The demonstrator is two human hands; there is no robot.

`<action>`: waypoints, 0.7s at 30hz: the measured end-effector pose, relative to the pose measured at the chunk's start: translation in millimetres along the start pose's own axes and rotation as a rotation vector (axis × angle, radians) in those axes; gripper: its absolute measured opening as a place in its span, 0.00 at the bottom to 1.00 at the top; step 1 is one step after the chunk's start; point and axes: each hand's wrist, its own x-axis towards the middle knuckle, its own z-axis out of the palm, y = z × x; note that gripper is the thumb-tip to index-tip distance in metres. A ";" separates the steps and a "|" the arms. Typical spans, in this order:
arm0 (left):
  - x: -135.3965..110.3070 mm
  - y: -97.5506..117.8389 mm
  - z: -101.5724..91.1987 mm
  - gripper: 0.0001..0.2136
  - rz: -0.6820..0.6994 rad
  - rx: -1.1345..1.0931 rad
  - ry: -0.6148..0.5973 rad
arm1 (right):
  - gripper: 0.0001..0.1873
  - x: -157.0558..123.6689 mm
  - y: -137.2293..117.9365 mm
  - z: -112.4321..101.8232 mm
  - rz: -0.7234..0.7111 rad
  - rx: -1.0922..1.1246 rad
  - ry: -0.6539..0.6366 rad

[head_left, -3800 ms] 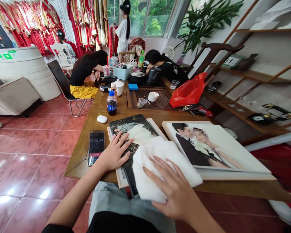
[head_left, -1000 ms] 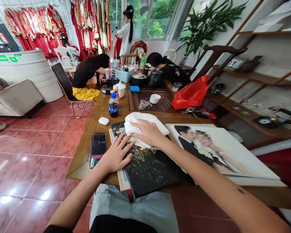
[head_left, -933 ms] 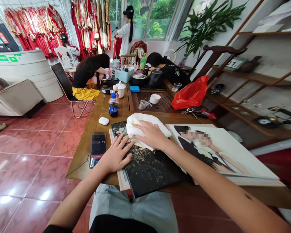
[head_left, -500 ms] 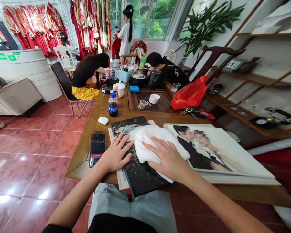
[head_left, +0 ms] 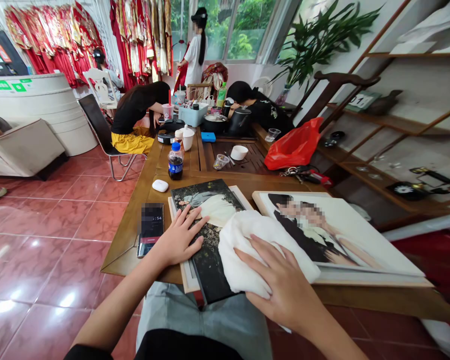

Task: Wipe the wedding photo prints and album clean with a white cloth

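My left hand (head_left: 180, 235) lies flat with spread fingers on a dark photo album (head_left: 210, 200), whose cover shows a couple's picture and rests on a pale board. My right hand (head_left: 281, 280) presses down on a crumpled white cloth (head_left: 255, 250) and holds it against the album's right edge. The cloth also overlaps the corner of a large framed wedding portrait (head_left: 341, 235), hiding part of both. A smartphone (head_left: 152, 230) lies just left of my left hand.
The wooden table (head_left: 131, 240) also holds a white earbud case (head_left: 160, 185), a cola bottle (head_left: 175, 161), cups and a teapot (head_left: 240, 121). A red plastic bag (head_left: 294, 147) sits at the far right. Two people lean over the far end. Tiled floor lies left.
My right hand has dragged the cloth toward me and rightward across the album, uncovering more of its picture. My left hand has stayed in place on the album.
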 end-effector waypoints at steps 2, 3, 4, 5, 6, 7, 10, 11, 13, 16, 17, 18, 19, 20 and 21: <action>-0.3 -0.4 0.6 0.25 0.000 -0.004 0.008 | 0.37 2.9 -6.2 -0.8 -0.035 0.016 -0.020; -0.5 -0.8 1.0 0.25 0.002 -0.005 0.014 | 0.38 4.9 -10.5 -1.6 -0.051 0.032 -0.039; -0.6 -1.3 1.3 0.25 0.004 -0.006 0.017 | 0.39 7.1 -15.6 -2.5 -0.067 0.051 -0.061; -0.7 -1.9 1.5 0.25 0.005 -0.007 0.018 | 0.40 9.5 -21.2 -3.8 -0.084 0.072 -0.084; -0.8 -2.6 1.5 0.25 0.005 -0.009 0.015 | 0.42 12.2 -27.1 -5.3 -0.101 0.094 -0.111; -0.8 -3.4 1.4 0.24 0.004 -0.012 0.008 | 0.43 14.9 -32.8 -6.8 -0.118 0.116 -0.138; -0.3 -5.1 0.6 0.24 0.001 -0.014 -0.027 | 0.44 22.1 -46.6 -11.2 -0.158 0.171 -0.204; -0.2 -5.3 0.4 0.25 0.003 -0.010 -0.037 | 0.44 23.6 -49.1 -12.1 -0.165 0.180 -0.214; 0.0 -5.4 0.4 0.25 0.010 -0.001 -0.041 | 0.43 24.9 -50.2 -12.5 -0.168 0.187 -0.216; -0.3 -4.5 1.0 0.25 0.010 0.001 -0.010 | 0.42 22.7 -41.1 -9.3 -0.144 0.159 -0.175; -0.4 -4.0 1.1 0.25 0.009 0.000 -0.001 | 0.41 21.3 -35.4 -7.5 -0.121 0.136 -0.145; -0.6 -3.6 1.2 0.24 0.009 0.000 0.005 | 0.40 19.9 -28.8 -5.6 -0.091 0.106 -0.110; -0.6 -3.1 1.1 0.24 0.008 0.000 0.007 | 0.39 18.6 -21.7 -3.7 -0.053 0.072 -0.073; -0.7 -2.7 1.0 0.24 0.007 0.000 0.006 | 0.38 17.5 -14.5 -2.1 -0.011 0.038 -0.036; -0.7 -2.4 0.8 0.24 0.006 0.000 0.003 | 0.36 16.9 -7.6 -0.9 0.030 0.007 -0.006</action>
